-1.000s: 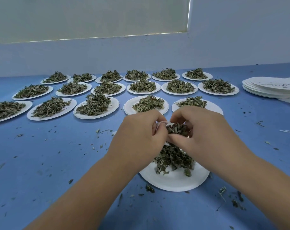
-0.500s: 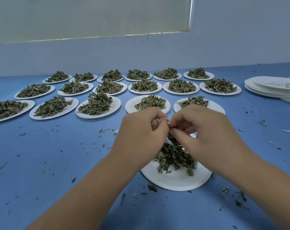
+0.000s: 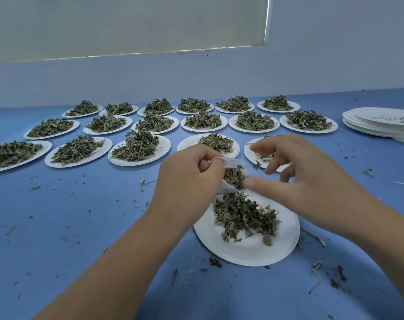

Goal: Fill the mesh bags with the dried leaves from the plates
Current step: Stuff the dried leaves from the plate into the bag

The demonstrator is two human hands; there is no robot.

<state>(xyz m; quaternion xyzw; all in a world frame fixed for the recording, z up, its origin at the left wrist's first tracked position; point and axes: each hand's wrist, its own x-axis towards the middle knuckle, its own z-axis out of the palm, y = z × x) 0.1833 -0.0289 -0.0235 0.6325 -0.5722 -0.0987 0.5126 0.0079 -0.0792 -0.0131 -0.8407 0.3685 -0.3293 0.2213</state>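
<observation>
My left hand (image 3: 187,179) pinches the rim of a small white mesh bag (image 3: 231,179) and holds its mouth open over the near white plate (image 3: 249,250). Dark dried leaves show inside the bag. A loose heap of dried leaves (image 3: 245,215) lies on that plate just below the bag. My right hand (image 3: 298,179) hovers to the right of the bag with its fingers spread and nothing in them, the thumb close to the bag's mouth.
Several white plates heaped with dried leaves (image 3: 138,146) stand in three rows across the blue table (image 3: 81,227) behind my hands. A stack of empty white plates (image 3: 376,122) sits at the far right. Leaf crumbs are scattered over the table.
My right hand has drawn back from the bag's mouth and spread its fingers; a second ago it was pinched against the bag with leaves. My left hand keeps its hold on the bag.
</observation>
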